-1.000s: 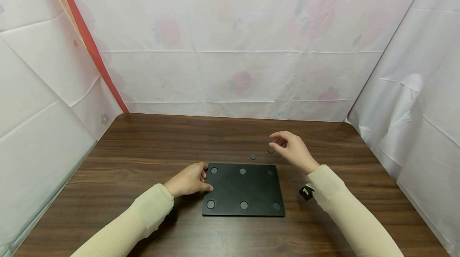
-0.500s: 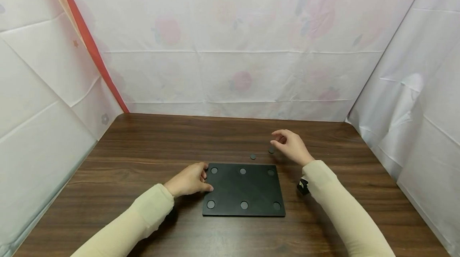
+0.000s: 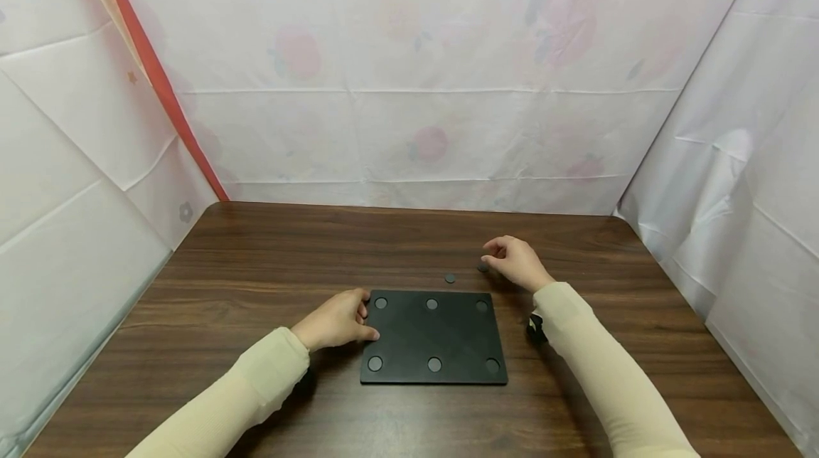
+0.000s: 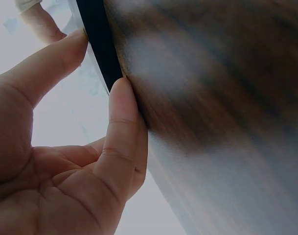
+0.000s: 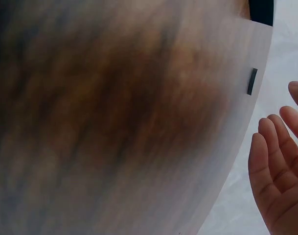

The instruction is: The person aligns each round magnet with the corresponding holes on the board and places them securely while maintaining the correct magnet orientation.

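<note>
A flat black rectangular board [image 3: 416, 333] with several round recesses near its edges lies on the wooden table. My left hand [image 3: 338, 319] holds its left edge, thumb on the near part and fingers toward the far corner. In the left wrist view, thumb and fingertips meet the board's dark side [image 4: 101, 46]. Beyond the board lie two small dark discs, one disc [image 3: 450, 278] near its far edge and another disc [image 3: 483, 268] farther right. Over this farther disc hovers my right hand [image 3: 517, 262], thumb and fingers apart and loosely bent, nothing between them.
The brown table [image 3: 288, 245] spreads around the board on all sides. A white patterned curtain [image 3: 397, 88] hangs behind it, and other white curtains close off both sides. A black wrist device [image 3: 536, 328] sits under the right cuff.
My right hand first shifted slightly right, then came down a little toward the farther disc. My left hand, the board and both discs have stayed in place.
</note>
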Action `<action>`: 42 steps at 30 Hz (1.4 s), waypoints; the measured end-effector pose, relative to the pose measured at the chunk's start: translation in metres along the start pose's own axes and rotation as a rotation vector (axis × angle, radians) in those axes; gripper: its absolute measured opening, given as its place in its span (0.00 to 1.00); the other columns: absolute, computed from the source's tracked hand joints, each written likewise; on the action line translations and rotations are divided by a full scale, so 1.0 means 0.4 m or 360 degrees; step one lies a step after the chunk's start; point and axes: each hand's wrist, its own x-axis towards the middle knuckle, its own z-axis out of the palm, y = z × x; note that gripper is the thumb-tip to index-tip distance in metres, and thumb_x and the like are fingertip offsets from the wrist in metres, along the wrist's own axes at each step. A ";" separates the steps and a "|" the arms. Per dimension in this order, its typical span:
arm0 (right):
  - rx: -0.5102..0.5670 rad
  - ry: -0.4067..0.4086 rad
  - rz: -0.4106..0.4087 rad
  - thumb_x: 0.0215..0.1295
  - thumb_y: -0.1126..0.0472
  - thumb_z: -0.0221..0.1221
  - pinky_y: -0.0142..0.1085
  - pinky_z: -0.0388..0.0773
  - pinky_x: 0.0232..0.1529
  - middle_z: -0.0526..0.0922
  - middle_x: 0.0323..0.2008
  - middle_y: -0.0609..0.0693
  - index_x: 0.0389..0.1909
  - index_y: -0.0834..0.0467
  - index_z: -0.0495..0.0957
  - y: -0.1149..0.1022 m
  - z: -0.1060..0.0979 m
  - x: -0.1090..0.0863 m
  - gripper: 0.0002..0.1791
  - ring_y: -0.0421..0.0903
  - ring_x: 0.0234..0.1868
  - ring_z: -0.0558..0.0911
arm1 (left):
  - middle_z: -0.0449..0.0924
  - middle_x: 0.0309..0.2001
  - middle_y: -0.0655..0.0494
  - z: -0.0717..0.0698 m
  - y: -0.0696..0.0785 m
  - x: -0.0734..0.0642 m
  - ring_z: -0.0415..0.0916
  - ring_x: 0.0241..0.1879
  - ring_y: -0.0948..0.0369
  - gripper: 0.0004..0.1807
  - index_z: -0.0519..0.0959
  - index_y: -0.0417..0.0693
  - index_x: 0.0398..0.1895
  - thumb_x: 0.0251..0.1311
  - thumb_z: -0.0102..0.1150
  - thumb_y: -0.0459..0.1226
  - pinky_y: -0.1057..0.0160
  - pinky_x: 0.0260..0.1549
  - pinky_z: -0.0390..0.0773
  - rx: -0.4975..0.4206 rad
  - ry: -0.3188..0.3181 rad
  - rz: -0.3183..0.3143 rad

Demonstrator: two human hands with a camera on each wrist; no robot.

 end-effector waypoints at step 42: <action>-0.0209 -0.0169 0.0046 0.63 0.61 0.65 0.44 0.78 0.45 0.83 0.40 0.53 0.41 0.59 0.84 -0.006 0.009 0.009 0.08 0.47 0.38 0.80 | 0.74 0.37 0.54 0.000 0.005 -0.001 0.72 0.34 0.63 0.41 0.67 0.30 0.65 0.48 0.75 0.35 0.61 0.37 0.74 0.0001 -0.0003 -0.0011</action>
